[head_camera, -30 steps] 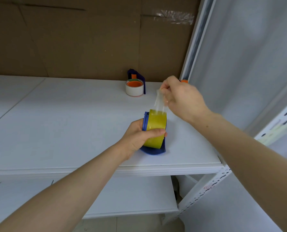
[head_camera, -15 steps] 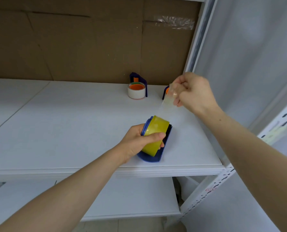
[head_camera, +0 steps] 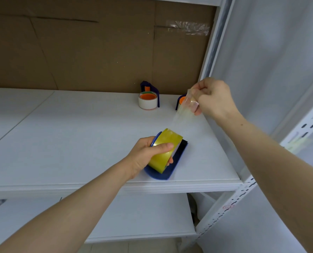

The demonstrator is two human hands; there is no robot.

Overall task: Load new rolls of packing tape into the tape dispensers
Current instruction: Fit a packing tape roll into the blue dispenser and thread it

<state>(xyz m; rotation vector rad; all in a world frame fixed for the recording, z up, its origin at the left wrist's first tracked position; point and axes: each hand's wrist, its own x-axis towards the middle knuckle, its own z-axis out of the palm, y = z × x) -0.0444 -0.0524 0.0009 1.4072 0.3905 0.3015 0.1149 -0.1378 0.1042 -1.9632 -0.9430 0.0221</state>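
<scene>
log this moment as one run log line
left hand: grips tape roll in blue dispenser | right hand: pinches tape end, strip taut | shelf

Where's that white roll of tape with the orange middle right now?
The white roll sits at the back of the white shelf against the cardboard, beyond the left hand, left of the right hand.

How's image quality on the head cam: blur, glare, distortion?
Head view: lighting soft and even, shadows faint on the white shelf. Right hand slightly soft, and the pulled tape strip hard to see, being clear. Wide-angle bowing along the shelf upright. Yellow tape roll in the left hand is sharp, mild sheen.
</scene>
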